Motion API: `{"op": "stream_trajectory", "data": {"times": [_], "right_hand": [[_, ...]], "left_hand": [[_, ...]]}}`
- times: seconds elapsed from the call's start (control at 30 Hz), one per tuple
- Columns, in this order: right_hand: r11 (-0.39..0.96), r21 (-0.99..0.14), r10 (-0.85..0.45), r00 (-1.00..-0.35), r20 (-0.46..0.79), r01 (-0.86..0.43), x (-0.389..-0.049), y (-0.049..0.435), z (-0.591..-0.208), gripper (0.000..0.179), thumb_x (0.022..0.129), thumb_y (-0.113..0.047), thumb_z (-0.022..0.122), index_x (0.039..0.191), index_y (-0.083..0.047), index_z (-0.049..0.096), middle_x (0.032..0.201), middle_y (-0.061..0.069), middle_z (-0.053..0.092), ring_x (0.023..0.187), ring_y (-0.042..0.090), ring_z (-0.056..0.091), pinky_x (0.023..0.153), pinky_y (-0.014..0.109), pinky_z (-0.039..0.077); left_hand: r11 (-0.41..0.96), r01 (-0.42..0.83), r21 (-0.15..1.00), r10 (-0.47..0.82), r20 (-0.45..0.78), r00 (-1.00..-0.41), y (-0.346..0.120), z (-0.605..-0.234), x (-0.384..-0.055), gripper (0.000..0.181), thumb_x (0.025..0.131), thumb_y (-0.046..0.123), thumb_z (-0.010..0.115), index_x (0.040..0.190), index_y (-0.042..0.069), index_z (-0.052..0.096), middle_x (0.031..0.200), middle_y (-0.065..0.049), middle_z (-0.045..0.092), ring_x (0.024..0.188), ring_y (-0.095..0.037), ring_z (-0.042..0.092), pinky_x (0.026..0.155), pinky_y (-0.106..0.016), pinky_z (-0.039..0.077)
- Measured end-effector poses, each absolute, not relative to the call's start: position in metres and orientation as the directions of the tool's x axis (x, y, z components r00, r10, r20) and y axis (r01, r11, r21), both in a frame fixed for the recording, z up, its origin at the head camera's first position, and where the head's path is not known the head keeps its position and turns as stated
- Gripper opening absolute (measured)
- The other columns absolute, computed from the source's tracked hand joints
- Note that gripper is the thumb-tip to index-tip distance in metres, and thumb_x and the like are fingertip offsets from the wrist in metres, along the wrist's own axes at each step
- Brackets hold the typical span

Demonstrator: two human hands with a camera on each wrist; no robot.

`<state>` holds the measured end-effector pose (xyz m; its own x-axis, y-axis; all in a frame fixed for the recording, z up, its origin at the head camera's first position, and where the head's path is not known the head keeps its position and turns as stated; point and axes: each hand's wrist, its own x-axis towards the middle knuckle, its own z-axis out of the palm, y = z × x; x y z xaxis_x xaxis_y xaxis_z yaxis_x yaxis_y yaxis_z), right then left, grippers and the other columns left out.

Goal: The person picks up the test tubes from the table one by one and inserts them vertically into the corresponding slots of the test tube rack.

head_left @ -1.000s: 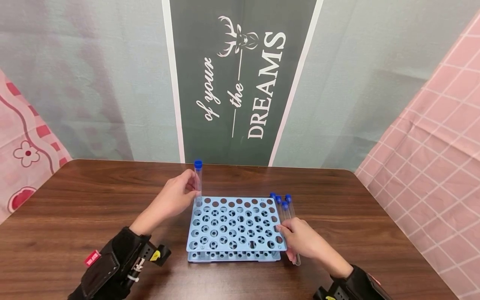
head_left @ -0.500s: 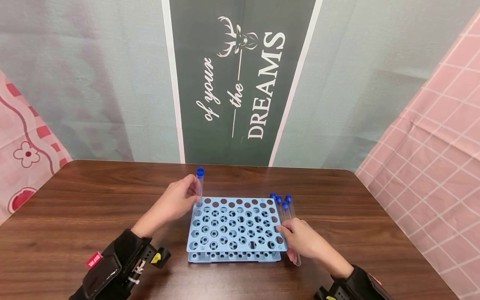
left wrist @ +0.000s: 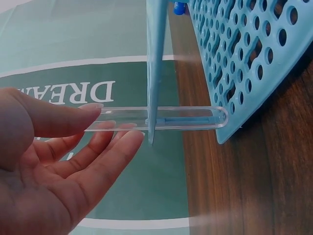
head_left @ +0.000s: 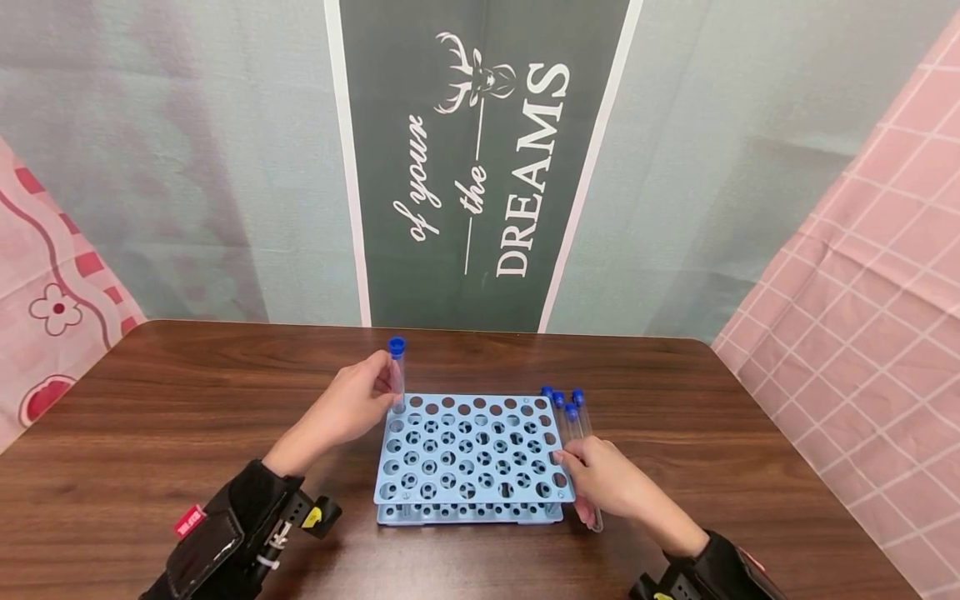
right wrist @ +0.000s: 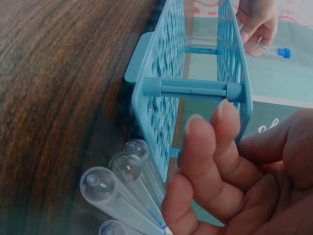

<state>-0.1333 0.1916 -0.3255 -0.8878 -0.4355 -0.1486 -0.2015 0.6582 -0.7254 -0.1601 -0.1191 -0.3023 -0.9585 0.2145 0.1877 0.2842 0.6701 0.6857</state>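
Observation:
My left hand pinches a clear test tube between thumb and fingers, its blue cap at the top. The tube stands upright through the far-left corner hole of a light blue test tube rack. In the left wrist view its rounded bottom reaches the rack's lower perforated plate. My right hand grips the rack's right edge, thumb over the top plate and fingertips by the end post. Right beside that hand, several blue-capped test tubes lie together on the table.
The rack stands on a dark wood-grain table, holes running in rows across it. Behind the table hangs a grey-green cloth with white lettering. Pink patterned cloths hang at both sides.
My left hand has lowered the test tube slightly in the corner hole, the cap now lower than a second ago. The right hand and the rack have stayed in place.

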Motion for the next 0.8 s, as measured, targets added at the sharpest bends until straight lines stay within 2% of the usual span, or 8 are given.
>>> {"op": "stream_trajectory", "data": {"times": [0.43,0.8], "right_hand": [[0.661,-0.722,-0.440,-0.885,-0.150,-0.206,-0.1335,0.1916,-0.3251,0.034,0.097,-0.013,0.043,0.065,-0.005,0.047,0.041,0.003,0.050,0.033,0.016,0.052,0.034,0.030,0.038],[0.671,-0.714,-0.435,-0.886,-0.160,-0.200,-0.1344,0.1918,-0.3250,0.034,0.097,-0.010,0.042,0.064,-0.005,0.046,0.040,0.003,0.050,0.033,0.015,0.052,0.035,0.030,0.039]], "left_hand": [[0.677,0.292,0.676,0.220,0.192,-0.956,-0.1191,-0.3047,-0.1615,0.015,0.082,-0.003,0.063,0.091,0.002,0.051,0.082,-0.006,0.057,0.079,-0.021,0.058,0.071,-0.034,0.049],[0.684,0.283,0.672,0.208,0.191,-0.959,-0.1230,-0.3067,-0.1552,0.019,0.083,0.006,0.065,0.097,-0.001,0.055,0.086,-0.007,0.059,0.082,-0.022,0.058,0.073,-0.037,0.049]]}}
